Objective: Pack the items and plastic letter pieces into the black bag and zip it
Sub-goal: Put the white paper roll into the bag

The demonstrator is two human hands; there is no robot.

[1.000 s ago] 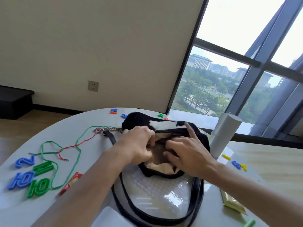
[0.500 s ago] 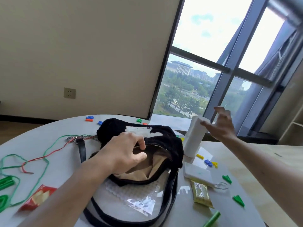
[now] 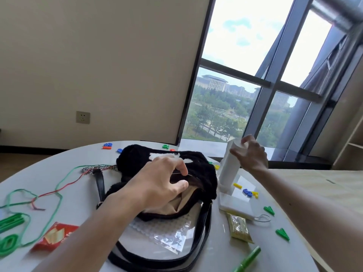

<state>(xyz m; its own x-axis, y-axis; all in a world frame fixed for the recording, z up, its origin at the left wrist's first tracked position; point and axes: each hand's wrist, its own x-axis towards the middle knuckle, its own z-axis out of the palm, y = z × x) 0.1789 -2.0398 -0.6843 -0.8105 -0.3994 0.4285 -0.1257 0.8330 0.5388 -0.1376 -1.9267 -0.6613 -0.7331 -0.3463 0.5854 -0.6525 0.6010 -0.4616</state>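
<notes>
A fuzzy black bag [image 3: 200, 169] with a beige lining lies open at the middle of the round white table [image 3: 49, 167]. My left hand [image 3: 159, 183] grips the near edge of its opening and holds it apart. My right hand [image 3: 249, 154] closes around the top of an upright white cylinder [image 3: 228, 169] just right of the bag. Plastic letter pieces lie scattered: green ones [image 3: 282, 234] at the right, blue and yellow ones [image 3: 247, 192] by the cylinder's foot, large green ones [image 3: 9, 222] at the far left.
A white flat pack [image 3: 235, 205] and a gold sachet [image 3: 238, 228] lie right of the bag, a green marker [image 3: 248, 260] near the table edge. A red packet [image 3: 55, 236], green and red cords [image 3: 59, 185], a clear bubble pouch [image 3: 167, 234] and the black strap [image 3: 204, 230] lie nearer me.
My right hand left the bag's opening, swung right and closed on the white cylinder's top. My left hand stays on the bag's edge. The view shifted rightward.
</notes>
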